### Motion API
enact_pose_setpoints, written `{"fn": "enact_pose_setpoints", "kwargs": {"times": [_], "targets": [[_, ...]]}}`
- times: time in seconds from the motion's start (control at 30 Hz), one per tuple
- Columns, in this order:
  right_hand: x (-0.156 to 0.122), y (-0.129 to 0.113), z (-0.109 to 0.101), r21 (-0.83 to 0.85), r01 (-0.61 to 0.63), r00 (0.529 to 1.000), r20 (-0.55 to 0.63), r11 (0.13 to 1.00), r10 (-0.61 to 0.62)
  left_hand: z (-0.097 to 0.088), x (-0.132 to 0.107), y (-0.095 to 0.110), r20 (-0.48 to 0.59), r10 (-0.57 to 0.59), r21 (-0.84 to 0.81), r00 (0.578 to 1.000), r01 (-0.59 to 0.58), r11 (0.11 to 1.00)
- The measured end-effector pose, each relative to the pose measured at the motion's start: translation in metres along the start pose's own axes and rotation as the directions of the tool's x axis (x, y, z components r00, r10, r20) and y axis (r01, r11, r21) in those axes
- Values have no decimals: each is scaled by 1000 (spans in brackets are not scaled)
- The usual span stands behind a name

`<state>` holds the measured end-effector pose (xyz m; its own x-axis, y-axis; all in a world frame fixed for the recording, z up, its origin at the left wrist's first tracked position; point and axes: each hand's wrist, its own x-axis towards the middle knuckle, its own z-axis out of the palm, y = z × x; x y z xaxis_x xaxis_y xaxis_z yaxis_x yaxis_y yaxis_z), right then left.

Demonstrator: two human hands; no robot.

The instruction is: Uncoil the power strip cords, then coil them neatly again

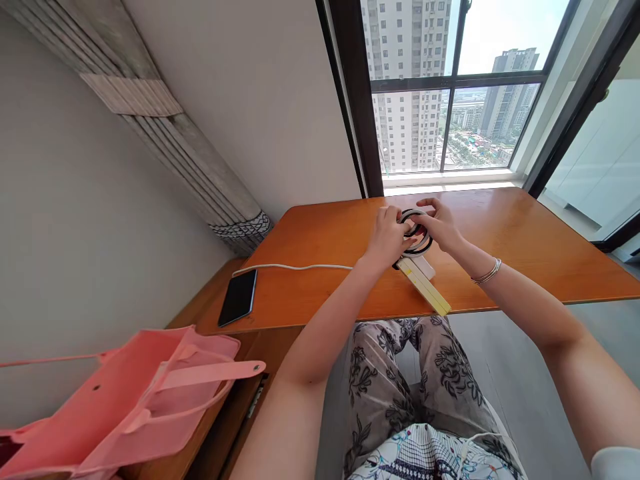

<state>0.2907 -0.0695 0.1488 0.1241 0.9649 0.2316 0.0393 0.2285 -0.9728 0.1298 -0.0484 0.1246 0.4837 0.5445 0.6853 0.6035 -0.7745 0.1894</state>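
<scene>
Over the middle of the wooden table (525, 247) both my hands hold a round black-and-white ring-shaped object (416, 233) with something red inside it. My left hand (387, 235) grips its left side with curled fingers. My right hand (440, 223) is closed on its right side, fingers arched over the top. What the ring is exactly I cannot tell. Just below it on the table lies a white and yellow flat pack (425, 285) reaching to the near edge.
A white cable (295, 267) runs left across the table toward a black phone (238, 297) near the left corner. A pink bag (140, 393) sits on a lower wooden unit at the left. A large window (450, 87) stands behind the table.
</scene>
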Motion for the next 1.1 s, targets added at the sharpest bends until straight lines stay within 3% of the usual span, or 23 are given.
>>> {"fn": "enact_pose_setpoints", "kwargs": {"times": [0.1,0.3,0.43,0.63,0.7,0.83,0.97,1.1], "targets": [[0,-4,-3,-47,24,996,81,999,-20,7,-2,-2,-34,-28,-57,999,26,998],[12,-4,-22,-379,300,949,209,875,-235,11,-10,-7,-18,3,-175,1000,-6,985],[19,5,-21,-280,361,925,225,889,-305,2,-10,0,-8,25,-204,1000,-26,979],[22,28,-8,-83,256,952,195,963,-236,-12,-3,21,-127,85,-265,988,-117,957],[20,33,-6,-114,313,944,150,943,-296,-12,-2,20,-151,55,-310,987,-100,945],[11,35,-5,-205,481,877,107,852,-469,-5,0,10,-168,-12,-406,986,-58,912],[2,31,-8,-176,517,853,190,838,-487,0,4,9,-179,-39,-417,983,-40,908],[-1,28,-13,-144,566,797,346,812,-495,-5,5,15,-179,-23,-458,984,-62,887]]}}
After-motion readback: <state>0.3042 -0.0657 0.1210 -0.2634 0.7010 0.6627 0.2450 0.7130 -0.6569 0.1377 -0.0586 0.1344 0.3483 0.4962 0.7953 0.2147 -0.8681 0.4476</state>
